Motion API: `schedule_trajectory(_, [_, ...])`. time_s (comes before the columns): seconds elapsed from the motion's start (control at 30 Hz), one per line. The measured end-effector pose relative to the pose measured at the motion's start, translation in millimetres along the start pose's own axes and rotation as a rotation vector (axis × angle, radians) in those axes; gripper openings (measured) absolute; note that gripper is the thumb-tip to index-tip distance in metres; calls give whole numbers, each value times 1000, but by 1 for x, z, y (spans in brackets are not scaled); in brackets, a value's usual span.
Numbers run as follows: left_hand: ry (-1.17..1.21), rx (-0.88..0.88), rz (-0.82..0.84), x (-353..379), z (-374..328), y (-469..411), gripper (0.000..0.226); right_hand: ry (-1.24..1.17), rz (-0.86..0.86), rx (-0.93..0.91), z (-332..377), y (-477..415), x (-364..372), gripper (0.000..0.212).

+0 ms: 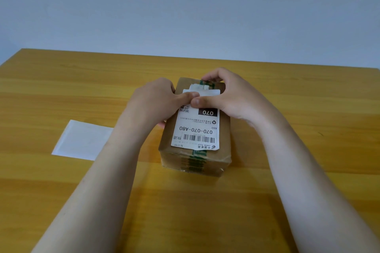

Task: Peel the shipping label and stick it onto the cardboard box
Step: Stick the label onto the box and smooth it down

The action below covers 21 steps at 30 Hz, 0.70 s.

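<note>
A: Two bare hands on one small brown cardboard box, sealed with green-printed tape, standing near the middle of the yellow wood-grain tabletop.

B: Label?

A: White rectangular shipping label lies flat on the box top, printed side up, text upside down to the camera. Barcode end is nearest the person, and that near edge slightly overhangs the box's top edge. Reads 070-070-A80, with a black 070 block and a QR code.

B: Left hand?

A: Left hand is at the box's left side, thumb laid across the label's far end, pressing down. Remaining fingers curl round the left wall of the box.

B: Right?

A: Right hand is at the far right corner, thumb tip pressing the label, touching the left thumb. Its fingers bend over the far edge of the box. Neither hand pinches the label; both grip the box and press.

B: Anything else?

A: White glossy rectangular backing sheet lies flat on the tabletop, left of the box, partly hidden by the left forearm. Pale blue wall behind.
</note>
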<state>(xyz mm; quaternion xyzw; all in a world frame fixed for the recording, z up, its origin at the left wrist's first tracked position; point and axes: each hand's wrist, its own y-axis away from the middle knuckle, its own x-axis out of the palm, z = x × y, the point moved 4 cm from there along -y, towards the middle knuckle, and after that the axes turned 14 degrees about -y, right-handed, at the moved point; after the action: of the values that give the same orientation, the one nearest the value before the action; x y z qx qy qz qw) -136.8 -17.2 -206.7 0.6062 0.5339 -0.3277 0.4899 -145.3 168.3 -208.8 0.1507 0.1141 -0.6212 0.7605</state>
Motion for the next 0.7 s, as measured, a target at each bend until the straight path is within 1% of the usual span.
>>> schedule_trajectory(0.13, [19, -12, 28, 2, 2, 0, 56, -13, -39, -7, -1, -1, -2, 53])
schedule_trajectory(0.3, [-31, -5, -17, 3, -1, 0, 57, -27, -92, -2, -2, -2, -2, 41])
schedule_trajectory(0.5, [-63, -4, -75, 2, -3, 1, 56, -17, -114, -16, -2, -3, -2, 38])
schedule_trajectory(0.63, [-72, -3, -172, -3, -4, 2, 49, -22, -124, -25, -2, -4, -2, 35])
schedule_trajectory(0.7, [-60, -8, -180, -4, -5, 3, 49, -19, -128, -32, -3, -4, -2, 33])
